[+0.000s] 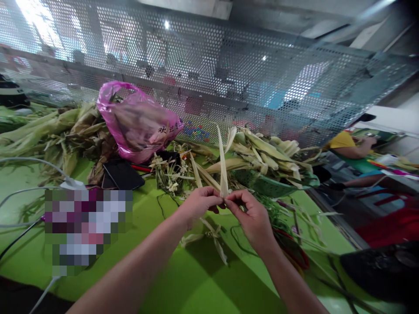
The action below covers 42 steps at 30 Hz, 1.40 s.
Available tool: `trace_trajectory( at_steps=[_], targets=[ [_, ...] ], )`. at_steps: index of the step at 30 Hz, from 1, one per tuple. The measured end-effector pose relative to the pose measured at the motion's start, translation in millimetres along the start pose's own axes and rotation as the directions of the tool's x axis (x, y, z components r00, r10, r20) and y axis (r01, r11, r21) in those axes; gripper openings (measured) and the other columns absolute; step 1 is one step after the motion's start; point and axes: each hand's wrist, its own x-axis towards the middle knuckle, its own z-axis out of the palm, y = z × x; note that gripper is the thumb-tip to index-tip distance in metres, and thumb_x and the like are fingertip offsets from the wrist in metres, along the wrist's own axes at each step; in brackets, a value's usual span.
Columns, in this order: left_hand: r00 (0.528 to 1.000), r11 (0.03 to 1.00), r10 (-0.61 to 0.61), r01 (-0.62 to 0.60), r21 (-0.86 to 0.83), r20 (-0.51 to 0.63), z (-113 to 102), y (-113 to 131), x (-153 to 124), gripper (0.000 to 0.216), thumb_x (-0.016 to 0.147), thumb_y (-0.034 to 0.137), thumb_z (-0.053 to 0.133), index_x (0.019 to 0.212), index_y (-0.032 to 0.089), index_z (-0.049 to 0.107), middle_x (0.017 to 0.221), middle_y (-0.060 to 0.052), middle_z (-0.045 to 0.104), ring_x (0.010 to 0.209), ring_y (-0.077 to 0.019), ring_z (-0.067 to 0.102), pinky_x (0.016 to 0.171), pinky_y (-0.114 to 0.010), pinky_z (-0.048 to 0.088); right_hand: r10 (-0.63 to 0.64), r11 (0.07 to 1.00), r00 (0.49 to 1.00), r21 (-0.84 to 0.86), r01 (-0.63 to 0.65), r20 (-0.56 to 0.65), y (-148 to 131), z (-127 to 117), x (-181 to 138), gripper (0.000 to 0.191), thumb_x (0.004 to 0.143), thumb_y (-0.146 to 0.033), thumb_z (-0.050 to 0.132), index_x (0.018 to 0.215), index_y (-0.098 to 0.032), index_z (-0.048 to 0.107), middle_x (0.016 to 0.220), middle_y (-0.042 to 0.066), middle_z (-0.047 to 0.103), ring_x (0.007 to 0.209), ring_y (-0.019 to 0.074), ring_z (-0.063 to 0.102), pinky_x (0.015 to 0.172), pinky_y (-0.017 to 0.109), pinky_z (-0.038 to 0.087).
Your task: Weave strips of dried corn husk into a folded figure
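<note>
Both my hands meet over the middle of the green table (pixel 183 279), pinching the lower end of a pale dried corn husk (pixel 223 174). The husk's long narrow tip points upward. My left hand (pixel 203 203) is closed on it from the left, thumb and forefinger together. From the right, my right hand (pixel 250 213) grips the same end, its fingertips touching or nearly touching the left ones. Just beneath the hands lies a small piece made of husk strips (pixel 214 237), with several pointed arms spread on the table.
A green basket (pixel 278 187) heaped with corn husks (pixel 268 152) stands behind my right hand. A pink plastic bag (pixel 137 124), more husks (pixel 62 135), a black phone (pixel 122 174) and white cables (pixel 32 160) are at left. A perforated metal screen (pixel 196 56) borders the back.
</note>
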Motion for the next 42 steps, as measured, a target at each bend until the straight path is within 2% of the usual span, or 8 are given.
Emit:
trace_trajectory(
  at_steps=[5, 11, 17, 23, 26, 31, 37, 42],
  targets=[
    [0.999, 0.997, 0.046, -0.047, 0.061, 0.021, 2.2, 1.6, -1.8, 0.013, 0.071, 0.020, 0.065, 0.063, 0.015, 0.057, 0.062, 0.000, 0.058, 0.060, -0.0097, 0.052, 0.063, -0.023, 0.042, 0.078, 0.994, 0.997, 0.070, -0.078, 0.003, -1.7, 0.1, -1.2, 0.014, 0.084, -0.033, 0.063, 0.082, -0.020, 0.060, 0.075, 0.002, 0.063, 0.068, 0.0171, 0.058, 0.064, 0.028, 0.047],
    [1.000, 0.999, 0.021, -0.021, -0.050, 0.001, -1.0, -5.6, 3.7, 0.013, 0.071, 0.024, 0.066, 0.064, 0.014, 0.059, 0.064, -0.001, 0.061, 0.058, -0.0090, 0.052, 0.060, -0.023, 0.040, 0.046, 0.966, 0.999, 0.252, -0.051, 0.025, 0.2, -2.6, -0.8, 0.014, 0.084, -0.032, 0.066, 0.094, -0.022, 0.065, 0.083, 0.002, 0.066, 0.075, 0.0173, 0.062, 0.071, 0.029, 0.051],
    [1.000, 0.995, -0.006, 0.006, -0.102, 0.001, -1.3, -5.0, 2.4, 0.011, 0.071, 0.019, 0.062, 0.063, 0.014, 0.057, 0.061, -0.001, 0.060, 0.055, -0.0076, 0.050, 0.060, -0.022, 0.038, -0.088, 0.992, 0.996, 0.090, 0.088, -0.007, -2.4, -5.3, -0.1, 0.008, 0.082, -0.026, 0.067, 0.089, -0.023, 0.070, 0.086, 0.003, 0.069, 0.082, 0.0198, 0.063, 0.078, 0.033, 0.051],
    [1.000, 0.992, 0.002, 0.001, -0.125, 0.024, -1.3, -7.1, 3.0, 0.009, 0.068, 0.018, 0.064, 0.063, 0.014, 0.058, 0.065, -0.002, 0.062, 0.057, -0.0079, 0.051, 0.061, -0.022, 0.039, -0.122, 0.992, 0.992, 0.024, 0.122, -0.017, -3.1, -6.1, 1.1, 0.006, 0.083, -0.026, 0.065, 0.085, -0.023, 0.070, 0.083, 0.003, 0.069, 0.079, 0.0205, 0.064, 0.074, 0.034, 0.050],
    [1.000, 0.989, -0.012, 0.011, -0.145, -0.005, -0.3, -10.1, 4.9, 0.007, 0.067, 0.016, 0.065, 0.066, 0.014, 0.059, 0.066, -0.002, 0.062, 0.058, -0.0074, 0.051, 0.061, -0.022, 0.040, -0.130, 0.992, 0.991, 0.003, 0.130, -0.014, -2.8, -6.1, 1.6, 0.007, 0.084, -0.027, 0.064, 0.083, -0.022, 0.069, 0.084, 0.004, 0.067, 0.080, 0.0207, 0.063, 0.074, 0.033, 0.049],
    [0.999, 0.986, 0.005, -0.012, -0.165, -0.040, 3.8, -8.7, 2.9, 0.009, 0.066, 0.014, 0.065, 0.065, 0.014, 0.056, 0.062, 0.001, 0.058, 0.058, -0.0074, 0.052, 0.060, -0.021, 0.040, -0.047, 0.999, 0.999, 0.001, 0.047, -0.016, -2.0, -2.7, -0.8, 0.011, 0.086, -0.032, 0.063, 0.084, -0.021, 0.064, 0.080, 0.003, 0.063, 0.075, 0.0181, 0.058, 0.069, 0.030, 0.046],
    [0.998, 0.992, 0.069, -0.069, -0.105, -0.003, 6.8, -3.7, -1.7, 0.013, 0.068, 0.019, 0.067, 0.063, 0.015, 0.056, 0.064, 0.000, 0.058, 0.060, -0.0090, 0.052, 0.060, -0.022, 0.040, 0.097, 0.975, 0.995, 0.201, -0.096, 0.003, -0.9, 1.4, -2.9, 0.013, 0.086, -0.032, 0.062, 0.084, -0.020, 0.060, 0.077, 0.001, 0.061, 0.073, 0.0163, 0.057, 0.068, 0.028, 0.046],
    [0.996, 0.995, 0.088, -0.087, -0.050, 0.016, 6.4, -5.3, -0.4, 0.015, 0.067, 0.022, 0.069, 0.063, 0.015, 0.056, 0.065, -0.001, 0.059, 0.060, -0.0090, 0.052, 0.061, -0.023, 0.040, 0.117, 0.957, 0.993, 0.265, -0.114, 0.006, 0.1, -0.2, -0.6, 0.011, 0.083, -0.030, 0.065, 0.082, -0.020, 0.061, 0.074, 0.000, 0.061, 0.069, 0.0146, 0.055, 0.065, 0.026, 0.046]
  ],
)
